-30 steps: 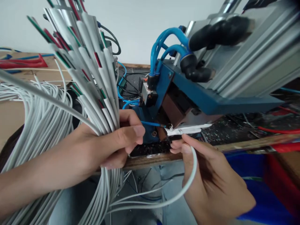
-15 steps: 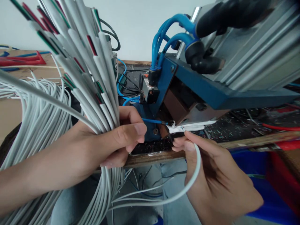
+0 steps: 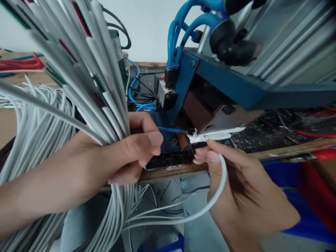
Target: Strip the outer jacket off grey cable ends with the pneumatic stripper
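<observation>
the left hand [image 3: 120,150] was closed around a bundle of white cables [image 3: 86,75], its thumb laid across the near side; the bundle rose from the grip with a lean to the left, red, green and black inner wires [image 3: 81,17] showing at the upper ends, and hung below the fist in front of the wooden bench edge [image 3: 168,172]. the right hand [image 3: 233,175], apart from the left, was nearly closed, thumb and index finger pinching a single white cable [image 3: 222,178], which bowed downward and ran left to the lower strands; its tip, from where i stood, was hidden. the pinching fingertips lay close by a white strip [image 3: 219,134] beneath the blue-framed machine [image 3: 236,85], contact between them being impossible to tell. blue tubes [image 3: 172,42] curved above the machine's left side. to the left, a second mass of white cables [image 3: 39,112] spilled toward the near side, with a red tool [image 3: 21,64] farther off. a blue bin [image 3: 315,227] stood low at the right.
</observation>
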{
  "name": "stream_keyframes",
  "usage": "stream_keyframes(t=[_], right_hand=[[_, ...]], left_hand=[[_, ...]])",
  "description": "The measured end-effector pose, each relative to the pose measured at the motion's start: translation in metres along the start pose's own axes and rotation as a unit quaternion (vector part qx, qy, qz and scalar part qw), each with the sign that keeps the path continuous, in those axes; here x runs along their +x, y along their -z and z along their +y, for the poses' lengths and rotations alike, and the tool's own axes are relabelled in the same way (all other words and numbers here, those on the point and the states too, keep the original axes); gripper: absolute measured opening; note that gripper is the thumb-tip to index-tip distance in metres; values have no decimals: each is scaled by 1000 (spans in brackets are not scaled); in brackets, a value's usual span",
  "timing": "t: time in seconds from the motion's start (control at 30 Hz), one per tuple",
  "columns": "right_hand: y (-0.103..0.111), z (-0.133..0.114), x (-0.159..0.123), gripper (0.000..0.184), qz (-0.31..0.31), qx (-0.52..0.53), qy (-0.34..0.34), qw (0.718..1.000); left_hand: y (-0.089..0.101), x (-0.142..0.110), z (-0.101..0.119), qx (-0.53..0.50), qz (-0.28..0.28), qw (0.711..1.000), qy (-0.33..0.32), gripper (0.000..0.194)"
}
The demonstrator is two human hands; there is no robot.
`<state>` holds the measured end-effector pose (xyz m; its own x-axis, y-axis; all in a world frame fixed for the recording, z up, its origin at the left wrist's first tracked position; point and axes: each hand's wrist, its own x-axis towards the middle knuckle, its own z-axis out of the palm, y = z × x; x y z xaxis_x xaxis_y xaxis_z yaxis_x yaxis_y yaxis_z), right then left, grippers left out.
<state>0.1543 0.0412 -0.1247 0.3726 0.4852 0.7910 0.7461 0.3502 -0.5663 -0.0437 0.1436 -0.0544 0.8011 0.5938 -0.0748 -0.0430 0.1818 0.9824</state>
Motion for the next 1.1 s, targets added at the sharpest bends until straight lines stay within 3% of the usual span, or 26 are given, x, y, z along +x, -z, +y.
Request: stream_keyframes(t=[0.67,1.1], right_hand=[[-8,6,-2,47,22,8,5,1000],[-12,8,-5,46,72,-39,43,996]], left_hand=[[-7,-2,7,-64,-1,998,20,23],[-12,0,8,-72,22,997,24,25]])
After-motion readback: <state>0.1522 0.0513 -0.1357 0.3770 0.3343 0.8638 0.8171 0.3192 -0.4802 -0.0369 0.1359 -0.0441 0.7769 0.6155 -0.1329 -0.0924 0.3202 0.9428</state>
